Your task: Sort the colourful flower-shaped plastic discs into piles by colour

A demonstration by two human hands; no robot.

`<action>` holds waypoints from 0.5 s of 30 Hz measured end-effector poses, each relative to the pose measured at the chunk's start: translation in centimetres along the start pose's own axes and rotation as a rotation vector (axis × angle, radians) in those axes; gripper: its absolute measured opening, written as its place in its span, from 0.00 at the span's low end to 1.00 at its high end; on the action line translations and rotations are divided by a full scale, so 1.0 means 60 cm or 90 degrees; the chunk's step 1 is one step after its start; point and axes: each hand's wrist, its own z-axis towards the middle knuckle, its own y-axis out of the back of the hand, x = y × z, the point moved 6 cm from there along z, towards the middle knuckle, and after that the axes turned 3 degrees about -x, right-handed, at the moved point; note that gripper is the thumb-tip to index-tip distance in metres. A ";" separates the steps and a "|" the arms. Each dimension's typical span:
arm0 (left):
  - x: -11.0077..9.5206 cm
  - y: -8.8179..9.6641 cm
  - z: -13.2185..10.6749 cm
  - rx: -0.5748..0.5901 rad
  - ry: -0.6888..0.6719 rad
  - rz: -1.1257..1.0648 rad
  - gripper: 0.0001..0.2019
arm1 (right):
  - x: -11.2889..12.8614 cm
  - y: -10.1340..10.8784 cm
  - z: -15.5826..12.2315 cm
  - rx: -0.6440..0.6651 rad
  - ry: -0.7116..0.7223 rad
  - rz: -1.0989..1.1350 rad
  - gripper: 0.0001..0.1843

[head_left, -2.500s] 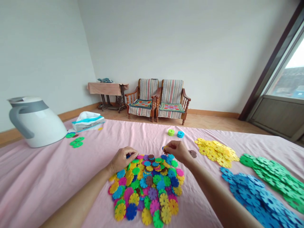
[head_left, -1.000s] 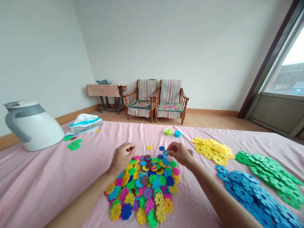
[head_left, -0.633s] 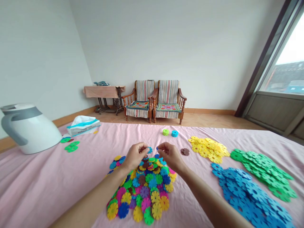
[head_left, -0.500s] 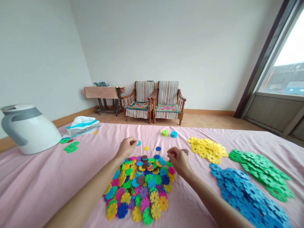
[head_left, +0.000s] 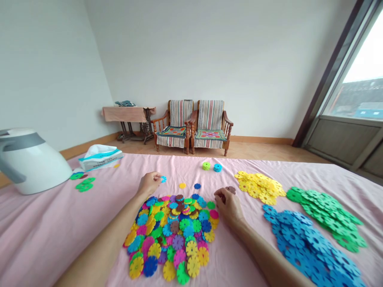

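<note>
My left hand (head_left: 149, 183) is closed, pinching a light blue notched plastic disc (head_left: 163, 179) above the far left edge of a mixed heap of coloured discs (head_left: 179, 227). My right hand (head_left: 229, 205) is held to the right of the heap. Its fingers are curled together, and whatever they may hold is hidden. Just past its fingers lies a brown disc (head_left: 231, 190). A yellow disc (head_left: 182, 185) and a dark blue disc (head_left: 197, 186) rest on the cloth between the hands.
Sorted piles of yellow (head_left: 260, 186), green (head_left: 326, 215) and blue flower-shaped pieces (head_left: 308, 243) lie at right. Lime (head_left: 206, 166) and blue stacks (head_left: 218, 168) stand at the back. To the left are a white jug (head_left: 38, 167), a tissue pack (head_left: 101, 158) and green pieces (head_left: 85, 184).
My left hand has moved left with the light blue disc. My right hand has shifted slightly right, closer to the brown disc. The view has turned a little.
</note>
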 end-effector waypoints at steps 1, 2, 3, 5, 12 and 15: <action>0.001 0.002 0.001 -0.003 0.002 0.007 0.10 | 0.000 0.000 0.000 0.003 0.001 0.000 0.08; 0.002 0.004 0.002 -0.007 0.003 0.015 0.10 | -0.001 -0.001 -0.001 0.006 0.003 0.000 0.08; 0.002 0.008 0.002 -0.010 0.001 0.024 0.10 | -0.001 -0.002 -0.001 0.007 0.005 -0.001 0.08; -0.004 0.013 0.001 0.005 -0.012 0.036 0.10 | -0.002 -0.003 -0.001 0.008 0.010 -0.006 0.08; -0.066 0.002 -0.045 0.366 -0.120 0.025 0.09 | -0.004 -0.005 -0.001 0.012 0.024 -0.026 0.09; -0.092 0.002 -0.069 0.492 -0.187 0.064 0.11 | -0.004 -0.004 -0.001 0.009 0.032 -0.029 0.09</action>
